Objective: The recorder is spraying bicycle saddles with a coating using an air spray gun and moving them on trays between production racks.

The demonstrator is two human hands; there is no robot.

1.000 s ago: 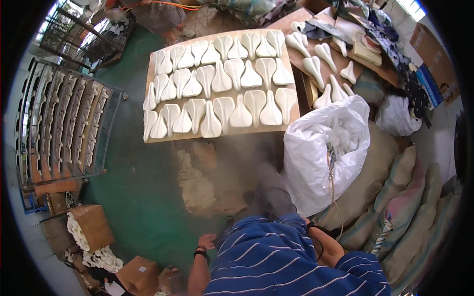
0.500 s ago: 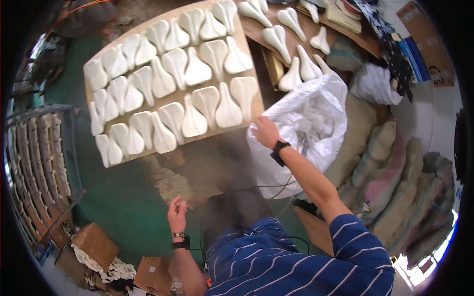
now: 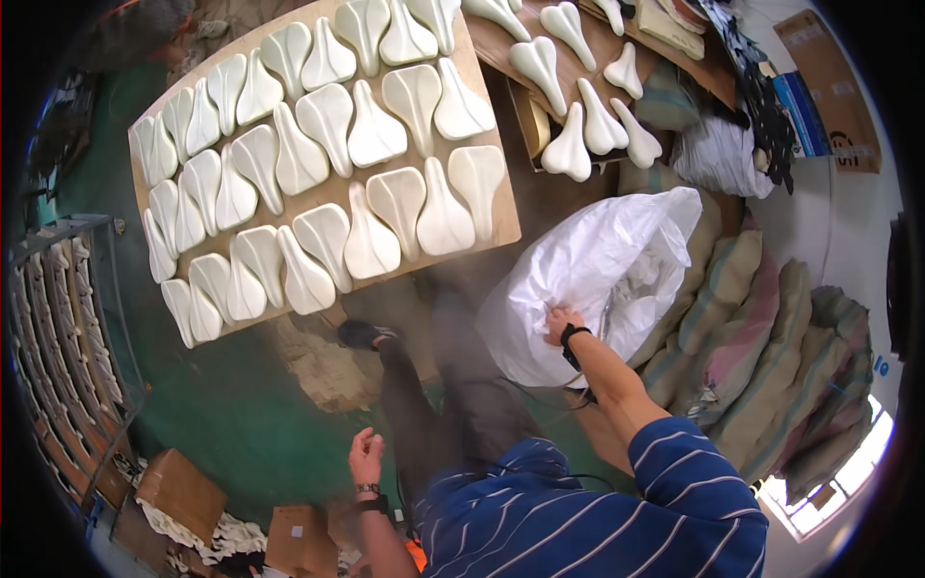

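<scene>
A large white plastic sack (image 3: 535, 289) stands on the green floor (image 3: 207, 405) before the person, its mouth gaping to the right. The right hand (image 3: 564, 325) is clamped on the plastic of its near side, creasing it; the left hand (image 3: 366, 457) hangs over the floor, fingers loosely curled and apart from anything. Beyond the sack, a pale wooden board (image 3: 502, 222) bears three rows of cream, saddle-shaped pieces (image 3: 377, 132), and a brown table (image 3: 499, 60) beside it carries similar loose pieces (image 3: 604, 120). Stuffed beige-green woven sacks (image 3: 737, 313) line the right side, near a bright window (image 3: 819, 501).

Half a second ago the right hand was up by the board's corner — now it is lower, and the white sack sits apart from the table, leaving the nearest loose pieces uncovered.

Crumpled whitish material fills the white sack — exactly what, I cannot tell. A metal rack (image 3: 63, 230) at left holds rows of pale pieces; white scraps (image 3: 236, 539) lie beside a brown cardboard box (image 3: 183, 491).
</scene>
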